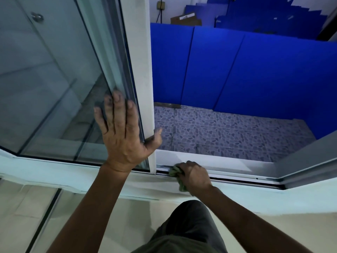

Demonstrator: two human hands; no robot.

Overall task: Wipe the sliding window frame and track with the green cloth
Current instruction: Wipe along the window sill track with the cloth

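1. Two hands in view. Left hand [122, 132] is spread flat, fingers splayed on the glass of the sliding panel [54, 79], thumb hooked round the panel's white upright edge [144, 84]; it grips nothing.
2. Right hand [194, 177] is closed around the green cloth [175, 170], bunched small. Cloth is pressed into the bottom track [237, 177], just beside the foot of the sliding panel.
3. Cloth position: at the left end of the exposed track, touching the dark channel. A tail of the cloth hangs below the fist over the sill [109, 181].
4. Progress, judged: wiping of the track is in hand. Track to the right of the cloth runs on toward the grey frame [300, 165]; cannot tell whether that stretch is already clean. Small dark specks show near its far end.
5. Left, judged: remainder of the track, section hidden under the sliding panel, and the upright frame members. Dark smudges on the left fingertips [116, 97] suggest dirt is present.
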